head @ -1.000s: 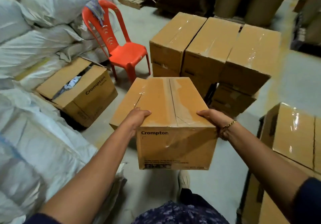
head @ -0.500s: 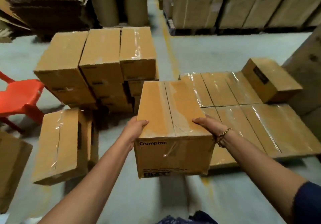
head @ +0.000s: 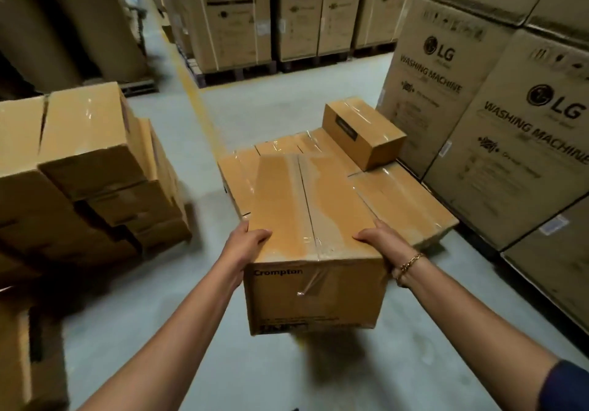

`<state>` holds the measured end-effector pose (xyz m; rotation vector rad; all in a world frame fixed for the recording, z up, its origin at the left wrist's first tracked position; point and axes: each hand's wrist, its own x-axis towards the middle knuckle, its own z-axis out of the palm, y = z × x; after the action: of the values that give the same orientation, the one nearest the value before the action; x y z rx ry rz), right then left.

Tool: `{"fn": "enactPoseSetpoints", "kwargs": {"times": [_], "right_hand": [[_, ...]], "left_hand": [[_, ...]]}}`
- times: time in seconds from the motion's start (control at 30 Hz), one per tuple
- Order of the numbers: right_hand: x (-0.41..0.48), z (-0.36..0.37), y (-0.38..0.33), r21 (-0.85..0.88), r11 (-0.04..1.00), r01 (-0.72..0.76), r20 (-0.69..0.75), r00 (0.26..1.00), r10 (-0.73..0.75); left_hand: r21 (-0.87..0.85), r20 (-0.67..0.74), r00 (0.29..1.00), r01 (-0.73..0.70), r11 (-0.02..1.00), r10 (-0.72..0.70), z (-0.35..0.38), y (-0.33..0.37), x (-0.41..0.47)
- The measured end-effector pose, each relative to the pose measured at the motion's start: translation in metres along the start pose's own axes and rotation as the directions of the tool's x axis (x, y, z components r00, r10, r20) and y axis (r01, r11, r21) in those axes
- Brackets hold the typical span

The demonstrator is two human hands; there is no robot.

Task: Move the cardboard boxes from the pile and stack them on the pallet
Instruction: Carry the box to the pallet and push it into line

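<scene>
I carry a taped brown Crompton box in front of me, above the floor. My left hand grips its near left top edge and my right hand grips its near right top edge, thumbs on top. Just beyond it lies a flat layer of taped boxes, with one single box on top at the far right corner. The pallet beneath them is hidden. The pile of boxes stands at the left.
Tall LG washing machine cartons wall off the right side, and more stand on pallets at the back. Large brown paper rolls are at the back left. Another box sits at the near left. Grey floor with a yellow line runs between.
The view has swung right with the box in both hands. The red chair and white sacks are gone from view, and the flat layer of boxes is now straight ahead and closer.
</scene>
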<state>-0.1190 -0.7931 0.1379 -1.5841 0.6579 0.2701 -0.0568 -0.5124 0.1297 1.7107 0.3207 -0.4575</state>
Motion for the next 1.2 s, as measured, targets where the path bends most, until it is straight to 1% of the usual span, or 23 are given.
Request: {"fn": "enactPoseSetpoints", "kwargs": {"times": [0.17, 0.33, 0.47, 0.63, 0.73, 0.83, 0.97, 1.07, 1.2], "right_hand": [[0.026, -0.091, 0.003, -0.034, 0.999, 0.042, -0.033, 0.999, -0.043], [0.067, -0.154, 0.006, 0.006, 1.0, 0.01, -0.016, 1.0, -0.01], [0.118, -0.191, 0.014, -0.026, 1.0, -0.011, 0.006, 1.0, 0.011], [0.19, -0.225, -0.002, -0.029, 0.999, -0.044, 0.044, 0.998, 0.046], [0.24, -0.244, -0.016, -0.051, 0.998, -0.027, 0.07, 0.997, 0.031], [0.294, -0.265, -0.035, -0.053, 0.998, -0.043, 0.078, 0.996, 0.048], [0.364, -0.291, -0.057, -0.051, 0.998, -0.043, 0.098, 0.994, 0.047], [0.409, -0.304, -0.071, -0.045, 0.999, -0.007, 0.114, 0.993, 0.012], [0.475, -0.319, -0.086, -0.102, 0.995, 0.012, 0.113, 0.994, -0.001]], "left_hand": [[-0.031, 0.058, 0.998, 0.022, 0.999, -0.02, 0.092, 0.005, 0.016], [-0.025, 0.083, 0.996, 0.027, 0.999, -0.025, 0.157, 0.014, 0.038], [-0.03, 0.077, 0.996, 0.043, 0.999, -0.04, 0.197, 0.024, 0.068], [-0.048, 0.055, 0.997, 0.06, 0.997, -0.058, 0.241, 0.028, 0.132], [-0.065, 0.046, 0.998, 0.04, 0.997, -0.037, 0.271, 0.035, 0.176], [-0.071, 0.029, 0.998, 0.053, 0.996, -0.051, 0.3, 0.046, 0.22], [-0.083, 0.009, 0.997, 0.078, 0.994, -0.077, 0.334, 0.067, 0.271], [-0.075, -0.019, 0.995, 0.097, 0.993, -0.098, 0.355, 0.081, 0.307], [-0.068, -0.064, 0.993, 0.098, 0.993, -0.102, 0.378, 0.064, 0.374]]}}
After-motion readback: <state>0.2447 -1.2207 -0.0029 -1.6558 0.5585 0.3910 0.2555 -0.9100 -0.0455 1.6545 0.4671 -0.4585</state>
